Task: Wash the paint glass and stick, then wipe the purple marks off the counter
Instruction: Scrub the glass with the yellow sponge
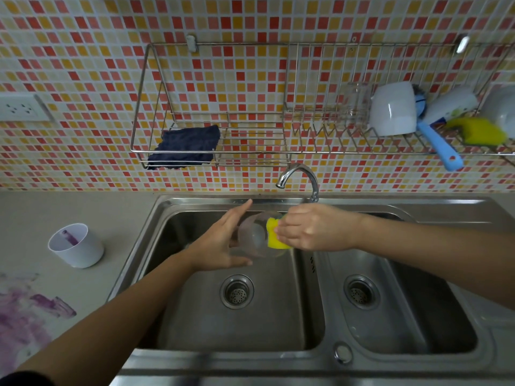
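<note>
Fingers of the left hand lie spread along the clear glass, thumb underneath, holding it on its side over the left basin of the sink. The right hand pinches a yellow sponge against the glass rim (its fingers bunched tight). At left, purple marks smear the counter, near a white cup stained purple inside.

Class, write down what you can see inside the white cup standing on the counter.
Inside the white cup, a purple streak runs down the far inner wall; whether it is paint or the stick is unclear. The near wall hides the cup's bottom.
</note>
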The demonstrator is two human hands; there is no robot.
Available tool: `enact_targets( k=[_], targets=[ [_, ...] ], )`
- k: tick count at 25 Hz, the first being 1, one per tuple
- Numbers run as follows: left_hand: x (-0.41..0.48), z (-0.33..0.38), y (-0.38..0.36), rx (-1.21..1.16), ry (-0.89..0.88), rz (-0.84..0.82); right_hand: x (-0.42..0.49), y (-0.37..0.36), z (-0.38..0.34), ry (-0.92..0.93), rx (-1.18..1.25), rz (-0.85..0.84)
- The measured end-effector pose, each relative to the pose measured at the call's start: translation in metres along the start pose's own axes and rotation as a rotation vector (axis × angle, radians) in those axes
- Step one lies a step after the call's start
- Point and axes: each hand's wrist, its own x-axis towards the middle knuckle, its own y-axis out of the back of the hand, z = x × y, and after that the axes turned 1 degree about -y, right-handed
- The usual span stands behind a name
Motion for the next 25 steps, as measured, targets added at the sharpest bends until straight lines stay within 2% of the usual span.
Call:
enact_targets(
  k=[2,4,6,8,10,13,16,20,22,25],
  targets=[
    [0.001,0.002,-0.004,0.099,-0.057,0.017,0.003,0.003,0.004,0.018,-0.01,-0.005],
    [0.002,0.003,-0.012,0.101,-0.058,0.119,0.008,0.0,0.003,-0.073,0.05,0.036],
    [0.003,0.002,-0.016,0.077,-0.017,0.25,0.016,-0.003,-0.009,-0.291,0.242,0.06],
    [0.003,-0.002,-0.015,0.077,0.003,0.323,0.016,-0.004,-0.02,-0.468,0.579,0.092],
    [0.003,-0.003,-0.011,0.084,0.01,0.343,0.011,0.002,-0.021,-0.537,0.702,0.088],
    [0.005,0.001,-0.009,0.071,0.004,0.34,0.01,0.007,-0.013,-0.437,0.468,0.031],
    [0.008,0.005,-0.017,0.018,-0.011,0.317,0.017,0.0,-0.018,-0.398,0.375,0.023],
    [0.005,-0.001,-0.008,-0.074,0.057,0.134,0.004,-0.002,-0.004,-0.28,0.163,-0.05],
    [0.004,-0.003,-0.006,-0.077,0.059,0.099,0.002,-0.003,0.004,-0.199,0.076,-0.088],
    [0.004,0.0,-0.01,-0.026,0.001,0.115,0.005,-0.002,0.006,-0.074,0.006,-0.044]
  ],
)
